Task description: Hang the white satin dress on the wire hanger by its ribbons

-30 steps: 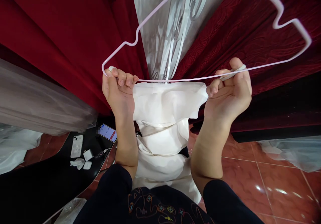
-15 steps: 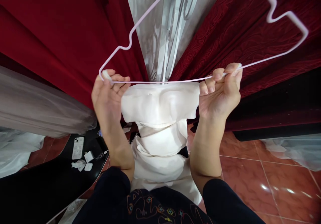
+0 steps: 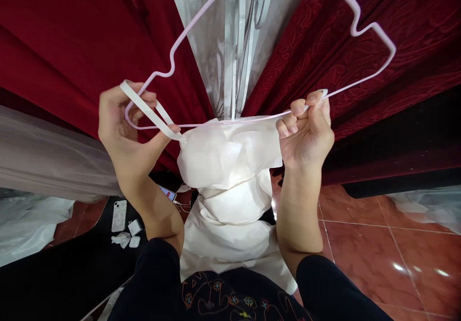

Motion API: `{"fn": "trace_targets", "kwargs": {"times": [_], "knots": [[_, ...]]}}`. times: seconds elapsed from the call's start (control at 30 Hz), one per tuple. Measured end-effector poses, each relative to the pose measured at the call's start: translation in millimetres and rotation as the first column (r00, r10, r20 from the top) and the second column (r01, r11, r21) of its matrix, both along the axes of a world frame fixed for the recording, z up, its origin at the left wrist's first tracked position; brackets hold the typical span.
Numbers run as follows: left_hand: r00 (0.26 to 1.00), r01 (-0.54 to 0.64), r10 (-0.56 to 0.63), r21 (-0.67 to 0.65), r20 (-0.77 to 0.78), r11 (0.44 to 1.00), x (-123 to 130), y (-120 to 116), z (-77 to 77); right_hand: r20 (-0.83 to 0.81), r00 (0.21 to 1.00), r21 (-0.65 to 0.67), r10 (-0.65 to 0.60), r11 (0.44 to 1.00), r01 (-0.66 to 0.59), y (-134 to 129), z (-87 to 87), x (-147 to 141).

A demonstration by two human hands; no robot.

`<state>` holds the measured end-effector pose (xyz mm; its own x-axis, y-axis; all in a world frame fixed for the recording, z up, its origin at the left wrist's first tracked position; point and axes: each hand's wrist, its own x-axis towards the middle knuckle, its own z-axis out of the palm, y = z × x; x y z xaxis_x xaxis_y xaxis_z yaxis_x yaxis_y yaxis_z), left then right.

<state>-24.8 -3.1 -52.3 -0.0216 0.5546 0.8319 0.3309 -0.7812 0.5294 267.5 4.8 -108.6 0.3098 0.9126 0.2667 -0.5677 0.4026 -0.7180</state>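
A pale pink hanger (image 3: 363, 29) is held up in front of me, its bottom bar running across above a white garment (image 3: 230, 162). My left hand (image 3: 133, 129) holds a thin white strap (image 3: 146, 110) stretched into a loop between thumb and fingers, around the hanger's left corner. The strap joins the garment's upper left edge. My right hand (image 3: 306, 129) is closed, pinching the right part of the hanger bar, with something small and white at the fingertips. The garment hangs down in folds to my lap.
Dark red curtains (image 3: 72, 38) hang left and right of a white metal frame (image 3: 239, 47). On a black surface (image 3: 72, 273) at lower left lie a phone (image 3: 118, 215), a charger (image 3: 134, 227) and small white items. Reddish floor tiles (image 3: 363, 249) show at lower right.
My left hand has moved left and opened the strap into a loop around the hanger's corner. The hanger and my right hand have shifted left, and the garment's left top edge is pulled along.
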Motion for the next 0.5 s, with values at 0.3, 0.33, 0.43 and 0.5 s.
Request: {"fn": "trace_targets", "kwargs": {"times": [0.3, 0.33, 0.43, 0.5], "knots": [[0.966, -0.062, 0.012, -0.185, -0.259, 0.981, 12.3, -3.7, 30.5, 0.005, 1.0, -0.039, 0.028, 0.999, -0.027, -1.4, 0.5, 7.5], [0.967, -0.069, 0.019, -0.189, -0.256, 0.98, 13.5, -4.6, 30.1, 0.015, 1.0, -0.049, 0.021, 0.999, -0.02, -2.6, 1.4, 7.5], [0.97, -0.14, 0.097, -0.187, -0.222, 0.972, 19.4, -7.9, 31.7, 0.051, 0.999, -0.083, 0.008, 0.997, -0.004, -5.1, 3.5, 6.3], [0.963, -0.188, 0.147, -0.178, -0.224, 0.966, 23.4, -9.8, 36.3, 0.074, 0.997, -0.091, 0.009, 0.996, -0.002, -5.3, 3.4, 5.3]]}}
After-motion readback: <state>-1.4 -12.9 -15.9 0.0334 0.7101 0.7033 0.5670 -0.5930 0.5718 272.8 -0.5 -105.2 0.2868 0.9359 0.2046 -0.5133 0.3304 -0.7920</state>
